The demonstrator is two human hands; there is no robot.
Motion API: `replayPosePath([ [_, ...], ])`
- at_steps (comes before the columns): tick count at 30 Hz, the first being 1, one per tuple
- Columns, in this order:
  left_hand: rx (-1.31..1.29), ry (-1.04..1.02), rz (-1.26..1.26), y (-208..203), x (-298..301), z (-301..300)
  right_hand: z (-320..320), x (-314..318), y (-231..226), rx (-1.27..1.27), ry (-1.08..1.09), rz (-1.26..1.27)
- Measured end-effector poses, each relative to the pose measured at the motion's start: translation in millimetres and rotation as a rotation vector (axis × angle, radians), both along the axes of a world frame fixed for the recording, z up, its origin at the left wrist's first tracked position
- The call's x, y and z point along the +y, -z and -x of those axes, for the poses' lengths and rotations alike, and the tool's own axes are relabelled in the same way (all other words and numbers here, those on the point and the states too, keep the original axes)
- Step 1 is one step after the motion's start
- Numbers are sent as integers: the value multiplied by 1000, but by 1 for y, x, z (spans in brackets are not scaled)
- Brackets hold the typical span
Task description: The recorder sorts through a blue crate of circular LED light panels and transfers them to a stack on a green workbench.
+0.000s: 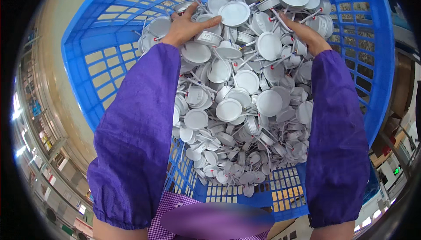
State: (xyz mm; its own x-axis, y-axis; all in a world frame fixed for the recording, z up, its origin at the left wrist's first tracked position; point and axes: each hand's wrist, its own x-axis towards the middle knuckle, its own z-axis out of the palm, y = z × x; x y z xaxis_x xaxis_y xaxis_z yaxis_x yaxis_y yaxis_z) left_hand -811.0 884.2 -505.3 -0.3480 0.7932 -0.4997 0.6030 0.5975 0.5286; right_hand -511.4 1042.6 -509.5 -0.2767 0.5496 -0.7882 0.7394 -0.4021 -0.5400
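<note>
A large pile of round white discs with short white cables, which look like small lamp modules (246, 81), fills the blue plastic basket (76, 62). My left hand (186, 28) lies on the far left of the pile, fingers spread and thumb stretched toward a disc (234, 13). On the far right of the pile, my right hand (305, 32) reaches in with one digit stretched out along the discs; its other fingers are mostly hidden among them. Neither hand visibly grips a disc. Purple sleeves cover both forearms, which reach over the basket.
The basket has tall lattice walls on all sides. Discs slope down toward its near wall (287, 187). A tan surface (55, 64) lies left of the basket, with shelving or racks beyond. Equipment with a green light (397, 170) stands at the right. A purple checked garment shows at the bottom.
</note>
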Motion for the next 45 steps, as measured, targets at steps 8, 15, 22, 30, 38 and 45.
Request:
replayPosePath([
  [8, -684, -256, 67, 9, 4, -6, 34, -24, 1, 62, 188, 141],
  [15, -905, -262, 53, -5, -7, -42, 23, -62, 56, 54, 373, -347],
  [22, -1094, -449, -25, 13, -12, -57, -15, -55, 54, 293, -296, -522],
  [30, -778, -196, -125, 37, -43, -79, -7, -140, 96, 473, -86, -308],
  [38, -526, -109, -348, 21, -62, -123, -8, -181, 84, 802, 468, -25],
  [45, -275, -327, -326, -68, -161, -182, -30, -311, -62, 603, 296, -337],
])
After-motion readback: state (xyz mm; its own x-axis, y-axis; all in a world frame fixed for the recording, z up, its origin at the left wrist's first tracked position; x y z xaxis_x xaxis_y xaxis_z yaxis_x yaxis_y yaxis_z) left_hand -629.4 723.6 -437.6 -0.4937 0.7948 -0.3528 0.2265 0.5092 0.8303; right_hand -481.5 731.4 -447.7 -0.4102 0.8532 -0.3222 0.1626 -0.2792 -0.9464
